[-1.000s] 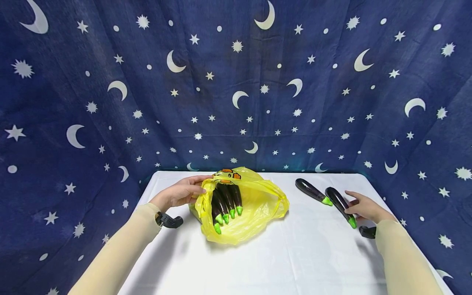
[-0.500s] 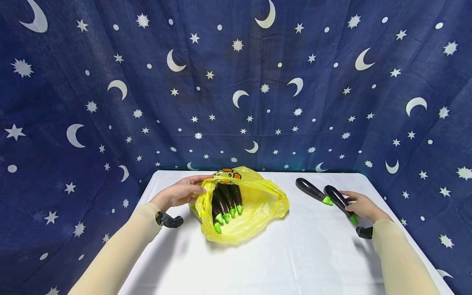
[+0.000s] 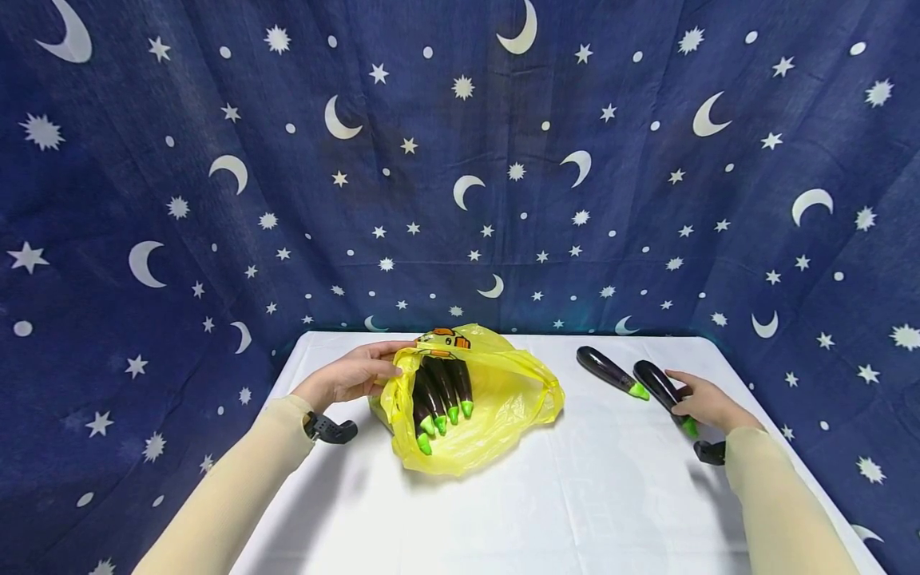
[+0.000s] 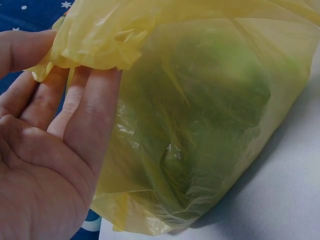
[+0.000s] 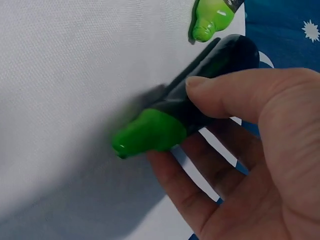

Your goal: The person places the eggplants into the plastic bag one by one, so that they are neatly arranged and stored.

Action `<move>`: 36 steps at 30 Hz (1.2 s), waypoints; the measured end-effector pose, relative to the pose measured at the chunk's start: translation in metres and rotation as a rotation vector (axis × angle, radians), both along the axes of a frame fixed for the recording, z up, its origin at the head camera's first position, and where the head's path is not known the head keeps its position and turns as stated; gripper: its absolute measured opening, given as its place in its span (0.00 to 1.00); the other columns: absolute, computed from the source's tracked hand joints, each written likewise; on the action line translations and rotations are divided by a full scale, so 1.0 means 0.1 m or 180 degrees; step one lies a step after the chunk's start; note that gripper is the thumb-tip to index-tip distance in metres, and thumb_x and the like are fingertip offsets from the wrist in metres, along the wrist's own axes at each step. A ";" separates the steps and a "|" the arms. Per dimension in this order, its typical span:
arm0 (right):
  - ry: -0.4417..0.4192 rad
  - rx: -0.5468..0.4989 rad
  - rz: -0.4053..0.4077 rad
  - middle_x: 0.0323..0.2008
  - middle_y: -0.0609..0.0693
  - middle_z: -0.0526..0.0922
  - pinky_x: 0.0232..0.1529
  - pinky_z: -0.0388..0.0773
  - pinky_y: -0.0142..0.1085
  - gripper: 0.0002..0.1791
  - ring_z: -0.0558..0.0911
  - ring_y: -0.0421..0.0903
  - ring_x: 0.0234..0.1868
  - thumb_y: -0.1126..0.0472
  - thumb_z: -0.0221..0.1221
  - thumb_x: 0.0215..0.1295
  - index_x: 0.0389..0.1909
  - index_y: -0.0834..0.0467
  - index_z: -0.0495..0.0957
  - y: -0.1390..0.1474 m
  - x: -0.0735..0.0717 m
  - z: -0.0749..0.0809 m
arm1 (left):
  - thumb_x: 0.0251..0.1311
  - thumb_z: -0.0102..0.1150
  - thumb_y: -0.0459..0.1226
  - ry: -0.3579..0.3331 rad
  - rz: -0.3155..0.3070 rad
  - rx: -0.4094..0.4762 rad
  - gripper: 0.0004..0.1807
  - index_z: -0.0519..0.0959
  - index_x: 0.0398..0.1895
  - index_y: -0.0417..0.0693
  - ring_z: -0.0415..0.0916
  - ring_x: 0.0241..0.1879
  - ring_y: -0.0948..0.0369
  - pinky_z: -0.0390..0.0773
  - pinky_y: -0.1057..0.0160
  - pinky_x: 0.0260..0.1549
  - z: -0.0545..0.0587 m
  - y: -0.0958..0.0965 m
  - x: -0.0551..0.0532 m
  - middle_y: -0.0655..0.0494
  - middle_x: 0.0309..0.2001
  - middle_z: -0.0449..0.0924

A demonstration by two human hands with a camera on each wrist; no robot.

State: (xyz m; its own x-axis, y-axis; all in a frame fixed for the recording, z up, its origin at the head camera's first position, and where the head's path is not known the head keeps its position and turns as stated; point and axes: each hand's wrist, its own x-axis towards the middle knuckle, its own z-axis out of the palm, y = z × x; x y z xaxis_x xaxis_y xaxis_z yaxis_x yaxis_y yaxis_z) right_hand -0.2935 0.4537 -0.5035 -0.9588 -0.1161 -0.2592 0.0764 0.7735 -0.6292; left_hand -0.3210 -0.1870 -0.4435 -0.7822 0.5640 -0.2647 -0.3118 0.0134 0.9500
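My left hand (image 3: 359, 373) pinches the left rim of a yellow plastic bag (image 3: 503, 415), holding its mouth wide toward me. In the left wrist view the thumb and fingers (image 4: 100, 105) have the bag's edge between them. Inside the bag lie several dark eggplants (image 3: 447, 387) with green stem ends toward the mouth. At the right of the table my right hand (image 3: 711, 403) grips another eggplant (image 5: 215, 75), thumb on top and fingers beneath, near its green stem end. Just left of it, a second loose eggplant (image 3: 607, 371) lies on the cloth.
A white cloth covers the table (image 3: 517, 511). Behind and on both sides hangs a dark blue curtain (image 3: 431, 263) with moons and stars. A black wrist camera (image 3: 332, 430) sits on the left wrist, another camera (image 3: 710, 453) on the right.
My right hand has shifted slightly left and its thumb and fingers have closed round the eggplant. The left hand and the bag stay as they were.
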 end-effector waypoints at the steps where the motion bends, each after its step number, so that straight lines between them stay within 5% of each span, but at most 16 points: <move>1: -0.0043 -0.0035 -0.0003 0.56 0.80 0.71 0.42 0.80 0.47 0.45 0.78 0.60 0.47 0.70 0.62 0.59 0.75 0.74 0.50 0.01 0.00 0.01 | 0.67 0.55 0.25 0.0007 -0.0009 0.0001 0.38 0.59 0.80 0.46 0.81 0.52 0.54 0.84 0.49 0.50 0.00 0.00 0.00 0.43 0.70 0.69; 12: -0.0509 -0.0568 -0.0391 0.62 0.82 0.58 0.41 0.85 0.52 0.52 0.80 0.60 0.47 0.66 0.61 0.65 0.79 0.67 0.37 0.01 0.08 0.08 | 0.68 0.54 0.24 0.0010 -0.0038 0.0033 0.37 0.59 0.80 0.47 0.81 0.51 0.54 0.84 0.50 0.50 -0.01 0.00 -0.01 0.41 0.71 0.66; 23: -0.0449 -0.0945 -0.0358 0.64 0.78 0.58 0.49 0.83 0.55 0.52 0.78 0.55 0.50 0.64 0.60 0.69 0.81 0.63 0.34 0.04 0.16 0.15 | 0.67 0.54 0.25 0.0007 -0.0021 -0.0011 0.37 0.59 0.80 0.46 0.81 0.51 0.55 0.84 0.50 0.50 -0.01 0.00 -0.03 0.46 0.67 0.72; 36: -0.0372 -0.1222 -0.0311 0.66 0.75 0.61 0.46 0.84 0.48 0.53 0.78 0.50 0.51 0.63 0.64 0.68 0.82 0.60 0.37 -0.11 0.18 0.19 | 0.66 0.54 0.24 0.0004 -0.0062 0.0039 0.38 0.60 0.79 0.46 0.81 0.52 0.55 0.83 0.51 0.51 0.00 0.01 -0.02 0.41 0.70 0.68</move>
